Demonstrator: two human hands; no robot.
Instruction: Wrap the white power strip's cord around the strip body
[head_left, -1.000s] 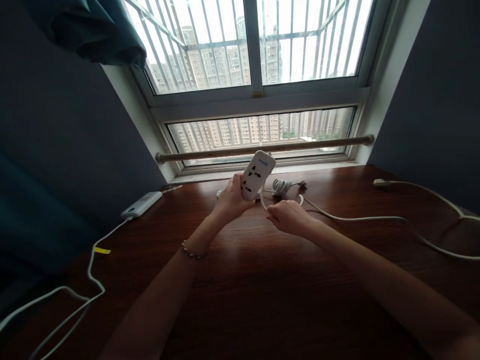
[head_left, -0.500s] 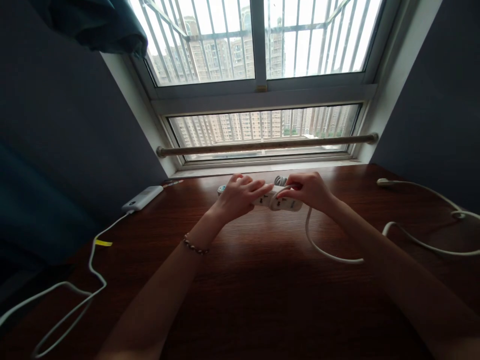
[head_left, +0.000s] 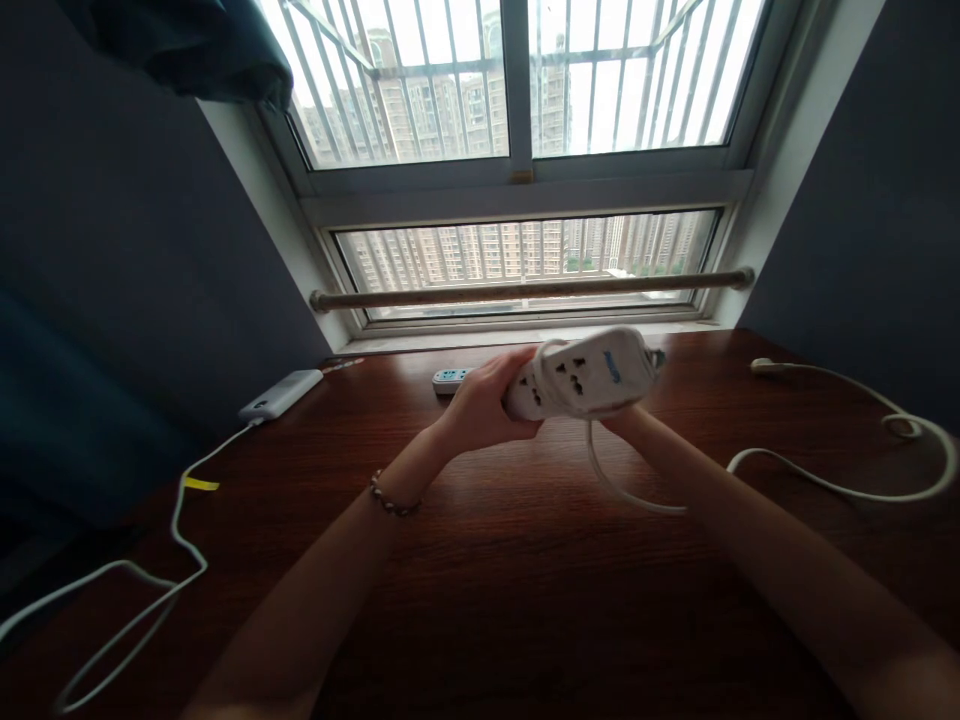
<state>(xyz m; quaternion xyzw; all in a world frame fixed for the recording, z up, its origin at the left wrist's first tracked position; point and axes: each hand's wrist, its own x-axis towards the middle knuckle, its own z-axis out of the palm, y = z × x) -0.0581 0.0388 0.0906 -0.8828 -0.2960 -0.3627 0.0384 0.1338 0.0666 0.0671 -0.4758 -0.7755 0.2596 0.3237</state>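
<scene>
My left hand (head_left: pixel 495 400) is closed around the left end of a white power strip (head_left: pixel 607 375), which is lifted and tilted so its sockets and blue label face me. A loop of its white cord (head_left: pixel 551 375) passes round the strip's body. Behind and under the right end is my right hand (head_left: pixel 626 422); its fingers are hidden by the strip, so their grip does not show. From below the strip the cord hangs to the table and runs off to the right. Just left of my left hand lies a small white object with a bluish face (head_left: pixel 450 380), partly covered.
The brown wooden table (head_left: pixel 480 600) ends at a barred window with a rail (head_left: pixel 525 293). At the left lies a white box-shaped device (head_left: pixel 281 395) with a white cable (head_left: pixel 180 530) and a yellow tag (head_left: pixel 201 484). More cord (head_left: pixel 832 485) curls at the right.
The power strip has come up off the table and turned its face toward me. My right hand has gone from pinching the cord on top to behind the strip. My left hand has changed its hold.
</scene>
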